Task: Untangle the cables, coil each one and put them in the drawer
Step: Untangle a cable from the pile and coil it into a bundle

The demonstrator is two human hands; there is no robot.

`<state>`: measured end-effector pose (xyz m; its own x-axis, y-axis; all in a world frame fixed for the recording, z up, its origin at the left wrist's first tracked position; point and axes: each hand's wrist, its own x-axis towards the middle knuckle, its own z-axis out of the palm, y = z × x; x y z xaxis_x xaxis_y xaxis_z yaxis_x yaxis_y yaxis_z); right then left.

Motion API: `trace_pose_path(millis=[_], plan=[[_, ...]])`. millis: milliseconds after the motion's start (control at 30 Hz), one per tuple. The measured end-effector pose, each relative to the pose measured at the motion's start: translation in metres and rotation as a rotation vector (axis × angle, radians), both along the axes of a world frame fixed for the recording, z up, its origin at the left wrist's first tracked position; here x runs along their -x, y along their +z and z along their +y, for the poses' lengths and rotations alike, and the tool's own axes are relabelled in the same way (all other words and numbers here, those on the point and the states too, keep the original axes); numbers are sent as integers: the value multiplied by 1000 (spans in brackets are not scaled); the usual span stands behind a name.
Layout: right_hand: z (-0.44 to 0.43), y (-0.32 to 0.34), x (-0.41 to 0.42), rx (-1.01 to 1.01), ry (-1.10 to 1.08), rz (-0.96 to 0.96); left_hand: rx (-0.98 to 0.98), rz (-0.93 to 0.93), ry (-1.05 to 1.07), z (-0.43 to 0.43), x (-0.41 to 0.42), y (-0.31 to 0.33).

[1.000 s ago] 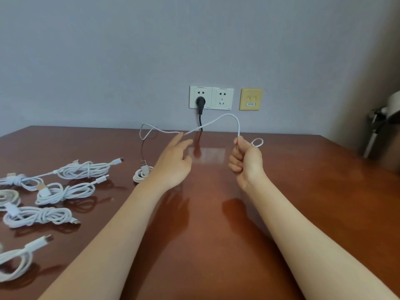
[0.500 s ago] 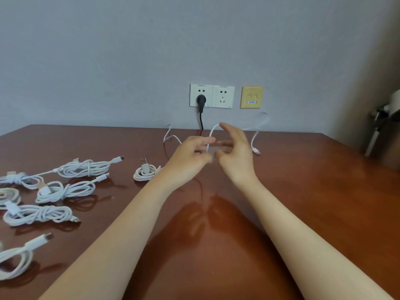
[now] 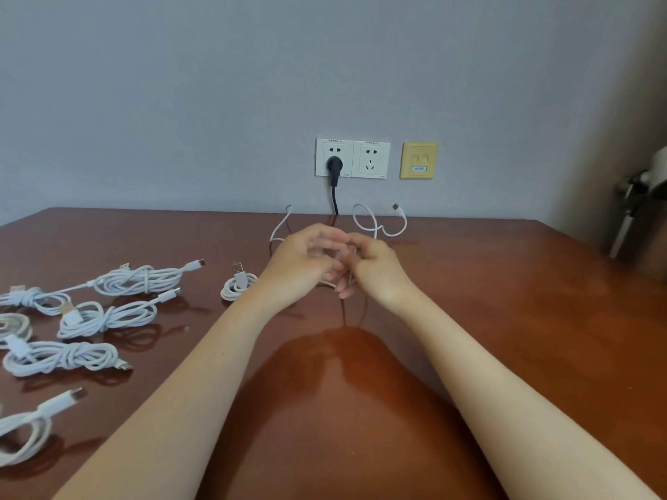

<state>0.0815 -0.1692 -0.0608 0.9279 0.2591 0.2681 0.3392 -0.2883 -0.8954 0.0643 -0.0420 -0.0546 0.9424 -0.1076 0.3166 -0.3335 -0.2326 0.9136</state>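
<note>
Looks like a home or office room. Glossy wooden table (image 3: 505,319) against a plain grey wall (image 3: 216,84). Double wall socket (image 3: 353,158) and a yellowed network jack plate (image 3: 419,160) sit just above it.

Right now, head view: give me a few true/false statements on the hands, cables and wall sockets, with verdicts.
1. The left hand and right hand meet on the thin white cable. True.
2. The black plug sits in the right socket. False: it is in the left socket.
3. Coiled white cables lie on the table to the person's left. True.
4. The right hand holds the small coil. False: it lies on the table beside the left wrist.
</note>
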Motion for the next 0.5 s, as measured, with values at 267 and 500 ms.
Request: trace_pose_path(millis=[267, 500], plan=[[1, 15, 0, -447, -149, -32, -814, -104, 326, 24, -15, -13], [-5, 19, -1, -602, -229, 12, -698, -80, 308, 17, -7, -12]])
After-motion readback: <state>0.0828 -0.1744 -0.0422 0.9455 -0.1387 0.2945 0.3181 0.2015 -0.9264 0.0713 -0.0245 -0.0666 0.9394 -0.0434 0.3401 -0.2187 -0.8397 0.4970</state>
